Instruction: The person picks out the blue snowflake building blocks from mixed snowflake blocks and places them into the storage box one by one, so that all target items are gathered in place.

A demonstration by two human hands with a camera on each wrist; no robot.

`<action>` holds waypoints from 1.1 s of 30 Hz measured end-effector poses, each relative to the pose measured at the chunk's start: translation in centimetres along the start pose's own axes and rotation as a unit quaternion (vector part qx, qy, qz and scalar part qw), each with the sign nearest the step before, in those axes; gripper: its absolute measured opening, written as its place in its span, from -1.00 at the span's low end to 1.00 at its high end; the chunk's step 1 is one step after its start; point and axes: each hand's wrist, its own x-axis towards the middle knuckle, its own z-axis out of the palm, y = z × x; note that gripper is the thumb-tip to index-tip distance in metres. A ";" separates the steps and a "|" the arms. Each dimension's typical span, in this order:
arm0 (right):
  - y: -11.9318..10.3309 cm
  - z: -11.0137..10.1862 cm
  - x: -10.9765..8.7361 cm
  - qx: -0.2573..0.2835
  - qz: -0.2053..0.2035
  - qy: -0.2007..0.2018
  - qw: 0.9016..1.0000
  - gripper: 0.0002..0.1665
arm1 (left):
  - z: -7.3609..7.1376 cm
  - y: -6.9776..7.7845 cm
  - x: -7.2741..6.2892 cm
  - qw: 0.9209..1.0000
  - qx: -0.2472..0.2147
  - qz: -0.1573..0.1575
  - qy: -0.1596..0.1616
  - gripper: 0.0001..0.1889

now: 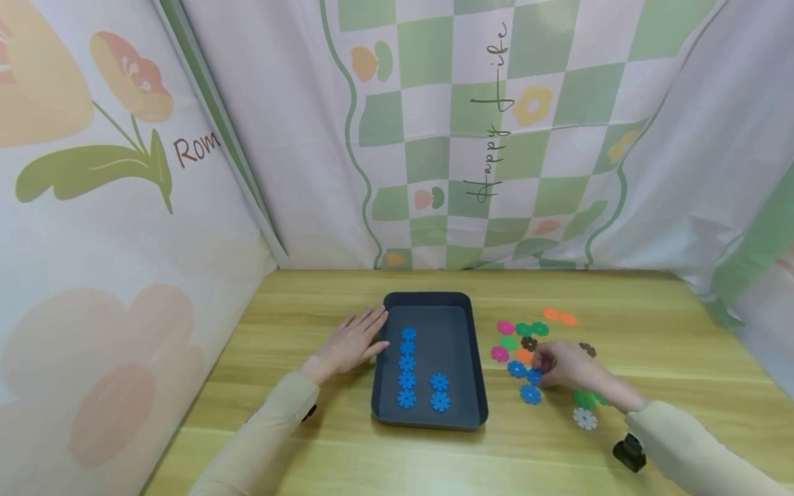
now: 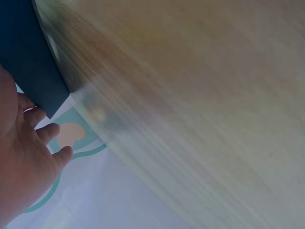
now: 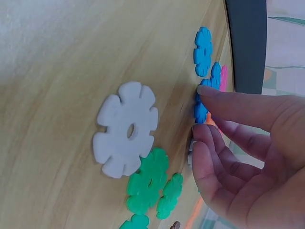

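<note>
My left hand [image 1: 350, 348] rests at the left rim of a dark grey tray [image 1: 428, 417], fingers extended against its side; the left wrist view shows these fingers [image 2: 46, 132] by the tray wall [image 2: 33, 52]. Inside the tray, several blue notched plastic discs [image 1: 406, 363] form a column, with two more blue discs [image 1: 440, 391] to their right. Right of the tray, my right hand [image 1: 567, 365] pinches a blue disc [image 3: 201, 102] at table level between thumb and fingertips. Two other blue discs [image 1: 530, 395] lie beside that hand.
Pink [image 1: 500, 354], green [image 1: 532, 329], orange [image 1: 560, 316] and brown discs [image 1: 528, 344] lie scattered right of the tray. A white disc [image 1: 584, 418] and green ones [image 1: 584, 399] lie nearer the right wrist. Printed curtains [image 1: 496, 138] hang behind the wooden table [image 1: 310, 289].
</note>
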 end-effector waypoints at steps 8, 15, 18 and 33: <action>0.1 -0.2 0.2 0.006 0.009 -0.010 1.000 -0.71 | -0.2 0.1 -0.1 1.000 0.004 0.003 0.002 -0.27; -0.1 -0.3 0.2 0.003 0.016 -0.014 1.000 -0.68 | -0.3 0.2 -0.2 1.000 -0.002 -0.001 -0.004 -0.26; -0.2 -0.4 0.1 0.013 0.018 -0.016 1.000 -0.66 | -0.3 0.2 -0.2 1.000 -0.006 -0.003 -0.004 -0.26; -0.2 -1.2 0.1 0.003 -0.040 0.002 0.999 -0.89 | -0.1 0.2 -0.1 1.000 -0.007 -0.008 -0.003 -0.27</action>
